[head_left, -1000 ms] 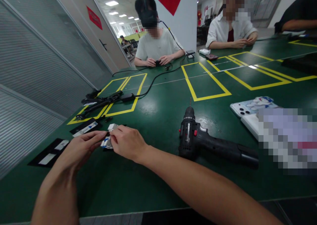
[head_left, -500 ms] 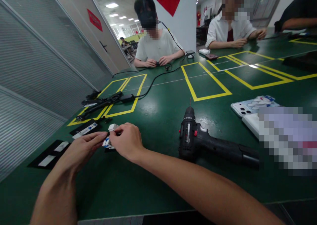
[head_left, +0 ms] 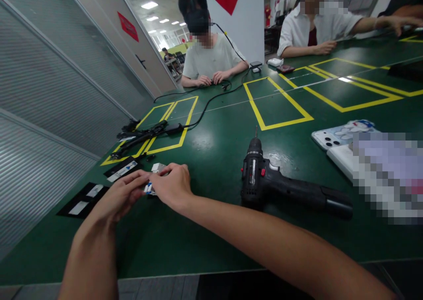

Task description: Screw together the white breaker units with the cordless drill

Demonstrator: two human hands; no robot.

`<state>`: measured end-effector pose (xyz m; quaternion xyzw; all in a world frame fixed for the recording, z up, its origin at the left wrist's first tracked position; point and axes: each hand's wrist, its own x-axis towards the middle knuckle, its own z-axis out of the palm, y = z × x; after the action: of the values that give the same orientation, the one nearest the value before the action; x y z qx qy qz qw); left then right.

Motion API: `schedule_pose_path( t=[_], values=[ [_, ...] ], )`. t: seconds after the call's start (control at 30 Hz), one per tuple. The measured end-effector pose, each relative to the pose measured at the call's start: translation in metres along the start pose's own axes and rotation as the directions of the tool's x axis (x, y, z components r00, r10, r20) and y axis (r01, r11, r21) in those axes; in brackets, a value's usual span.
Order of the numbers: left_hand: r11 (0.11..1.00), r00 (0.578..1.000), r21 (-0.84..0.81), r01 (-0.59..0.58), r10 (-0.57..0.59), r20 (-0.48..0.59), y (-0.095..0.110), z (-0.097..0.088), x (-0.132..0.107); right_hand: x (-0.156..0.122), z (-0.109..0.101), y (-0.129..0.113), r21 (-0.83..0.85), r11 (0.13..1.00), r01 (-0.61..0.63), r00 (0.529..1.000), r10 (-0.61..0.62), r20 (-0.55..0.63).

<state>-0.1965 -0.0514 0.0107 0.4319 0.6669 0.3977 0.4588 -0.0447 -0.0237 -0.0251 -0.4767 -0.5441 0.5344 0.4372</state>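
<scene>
Pinching small white-and-blue angular piece (head_left: 148, 188), perhaps plastic, narrowly between left hand (head_left: 124, 192) and right hand (head_left: 173, 185); lying just below meeting fingertips, near both; cannot tell long axis.

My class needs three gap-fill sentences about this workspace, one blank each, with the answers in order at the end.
1. The left hand and right hand meet at a small blue-and-____ piece.
2. The tape rectangles on the green table are coloured ____.
3. The black drill lies to the ____ of both hands.

Answers: white; yellow; right.
</scene>
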Motion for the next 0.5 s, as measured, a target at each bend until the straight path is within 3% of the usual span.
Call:
schedule_pose_path(
  t=[0.23, 0.37, 0.5],
  values=[
    [0.998, 0.999, -0.051, 0.030, -0.031, -0.031, -0.003, -0.005, 0.003, -0.006, -0.004, 0.002, 0.080, 0.991, 0.103, 0.994, -0.105, 0.022],
    [0.998, 0.998, -0.056, -0.003, 0.000, -0.062, 0.000, 0.001, 0.000, -0.007, -0.002, 0.004, 0.063, 0.994, 0.086, 0.996, -0.085, -0.006],
    [0.995, 0.997, -0.069, 0.075, -0.073, 0.030, -0.002, 0.007, 0.000, -0.001, -0.001, 0.007, 0.028, 0.992, 0.125, 0.992, -0.125, 0.000]
  ],
)
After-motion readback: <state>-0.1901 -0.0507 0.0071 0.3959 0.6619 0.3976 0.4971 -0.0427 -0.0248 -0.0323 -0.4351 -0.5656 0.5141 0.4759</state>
